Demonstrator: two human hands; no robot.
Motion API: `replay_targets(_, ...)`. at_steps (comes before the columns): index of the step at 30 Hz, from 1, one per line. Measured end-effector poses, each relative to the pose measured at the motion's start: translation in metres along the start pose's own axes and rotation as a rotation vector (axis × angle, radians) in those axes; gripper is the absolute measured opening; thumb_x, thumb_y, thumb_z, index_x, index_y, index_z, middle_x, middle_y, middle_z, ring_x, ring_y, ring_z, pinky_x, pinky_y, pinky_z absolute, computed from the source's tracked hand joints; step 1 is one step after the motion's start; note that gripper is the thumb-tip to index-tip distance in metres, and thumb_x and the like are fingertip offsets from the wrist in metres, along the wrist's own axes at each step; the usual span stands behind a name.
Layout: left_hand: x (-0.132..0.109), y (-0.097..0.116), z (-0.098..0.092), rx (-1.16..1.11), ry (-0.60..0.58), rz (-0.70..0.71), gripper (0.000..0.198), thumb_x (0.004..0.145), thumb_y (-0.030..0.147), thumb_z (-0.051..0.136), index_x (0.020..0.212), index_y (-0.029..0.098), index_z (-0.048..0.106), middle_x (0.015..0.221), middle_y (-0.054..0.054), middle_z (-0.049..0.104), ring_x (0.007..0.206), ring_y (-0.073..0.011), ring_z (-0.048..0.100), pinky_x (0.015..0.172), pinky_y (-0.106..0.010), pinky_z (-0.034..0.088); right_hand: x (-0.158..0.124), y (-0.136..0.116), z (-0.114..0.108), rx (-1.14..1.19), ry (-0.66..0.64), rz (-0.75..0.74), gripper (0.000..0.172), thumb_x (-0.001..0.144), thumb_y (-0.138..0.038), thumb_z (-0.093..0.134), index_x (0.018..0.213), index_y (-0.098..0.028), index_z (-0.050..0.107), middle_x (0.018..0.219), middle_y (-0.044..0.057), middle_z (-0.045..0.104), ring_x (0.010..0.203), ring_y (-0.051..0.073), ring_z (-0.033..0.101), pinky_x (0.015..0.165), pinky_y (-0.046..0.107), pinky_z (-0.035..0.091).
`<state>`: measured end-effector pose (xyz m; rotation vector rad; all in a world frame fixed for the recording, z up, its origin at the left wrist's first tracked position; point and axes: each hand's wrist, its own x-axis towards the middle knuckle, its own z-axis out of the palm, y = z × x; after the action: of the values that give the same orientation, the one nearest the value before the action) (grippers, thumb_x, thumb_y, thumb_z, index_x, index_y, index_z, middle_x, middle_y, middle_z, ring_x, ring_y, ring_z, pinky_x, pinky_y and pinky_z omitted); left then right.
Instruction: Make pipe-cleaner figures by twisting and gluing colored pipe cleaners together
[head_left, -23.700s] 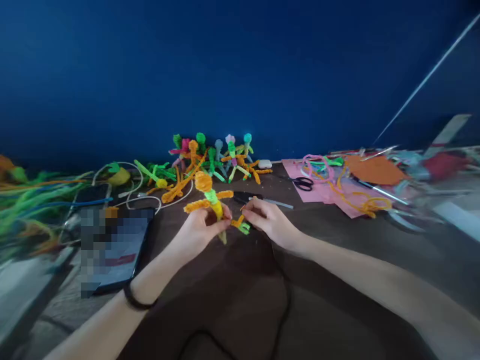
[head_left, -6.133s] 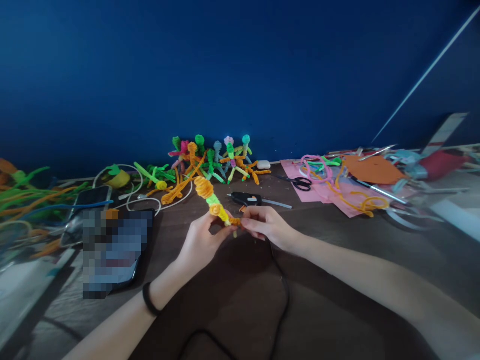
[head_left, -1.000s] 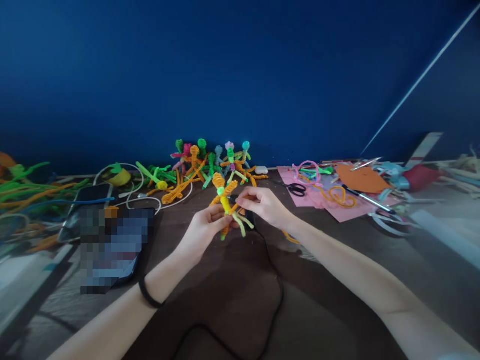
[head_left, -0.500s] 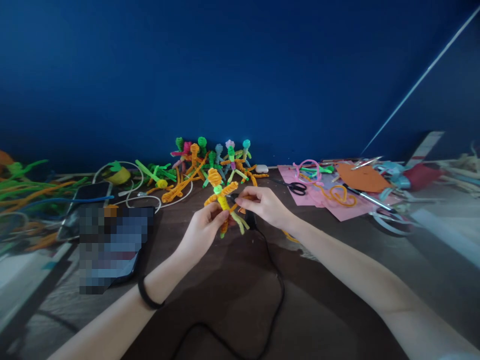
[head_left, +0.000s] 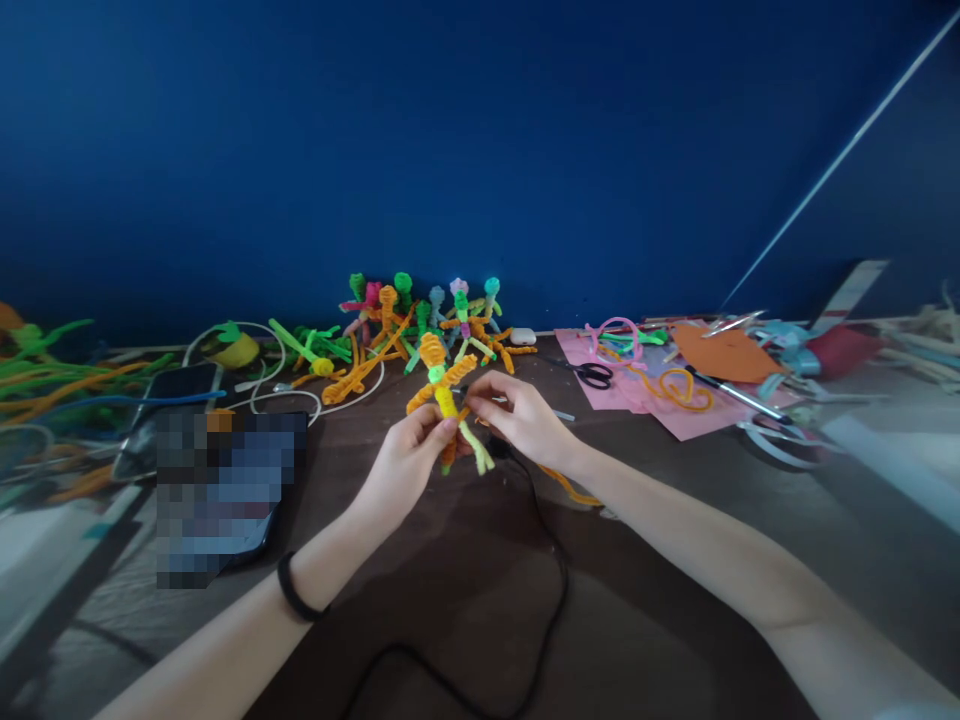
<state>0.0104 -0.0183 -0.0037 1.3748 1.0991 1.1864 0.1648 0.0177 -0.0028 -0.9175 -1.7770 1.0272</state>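
Between thumb and fingers, my left hand (head_left: 411,450) grips a pipe-cleaner figure (head_left: 445,402) by its lower body. The figure is upright, with an orange coiled head, orange arms, a green neck, a yellow trunk and pale yellow-green legs. My right hand (head_left: 514,412) is closed in a pinch at the figure's right side, on an orange pipe cleaner (head_left: 466,410) close to the trunk. The fingertips partly hide where this strand meets the body. Behind the hands, several finished pipe-cleaner figures (head_left: 388,305) in orange, green, pink and blue lean against the blue wall.
Black scissors (head_left: 594,375) lie by pink paper sheets (head_left: 679,422), under an orange paper piece (head_left: 724,352). At left are a tablet (head_left: 289,450), a phone (head_left: 187,380), a white cable (head_left: 337,405) and loose pipe cleaners (head_left: 45,380). A black cable (head_left: 559,590) runs across the dark table.
My right hand has shifted slightly left and down, closer to the figure's trunk. The figure's arm and legs have turned a little. My left hand keeps its grip.
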Motion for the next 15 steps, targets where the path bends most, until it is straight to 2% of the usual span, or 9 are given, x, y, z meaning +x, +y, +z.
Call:
replay_targets(3,0.0003,-0.0001,0.0000,-0.120,-0.030,-0.042,0.015,0.072,0.028,0.063,0.077,0.014,0.061,0.065,-0.003,0.064,0.058,-0.0136,0.058,0.054,-0.023,0.045,0.0003,0.0004,0.0021,-0.010,0.009,0.020,0.011,0.079,-0.026,0.052,0.074,-0.016,0.051,0.065,-0.002,0.051,0.059,0.008,0.048,0.055,0.021,0.039)
replay_targets(9,0.0023,-0.0004,-0.0012,-0.140,-0.015,-0.031,0.016,0.069,0.026,0.065,0.076,0.012,0.061,0.064,-0.003,0.064,0.060,-0.0142,0.060,0.053,-0.023,0.047,0.0004,0.0029,0.0031,0.019,-0.021,0.055,0.013,0.080,-0.026,0.051,0.073,-0.014,0.052,0.065,-0.001,0.054,0.061,0.008,0.049,0.058,0.021,0.038)
replay_targets(15,0.0007,-0.0043,0.0030,-0.187,0.090,0.000,0.016,0.069,0.025,0.065,0.079,0.013,0.059,0.065,-0.001,0.064,0.059,-0.0124,0.061,0.055,-0.022,0.048,0.0004,0.0093,0.0056,0.127,-0.060,0.128,0.021,0.079,-0.036,0.052,0.076,-0.015,0.052,0.060,-0.003,0.050,0.049,0.006,0.041,0.047,0.020,0.031)
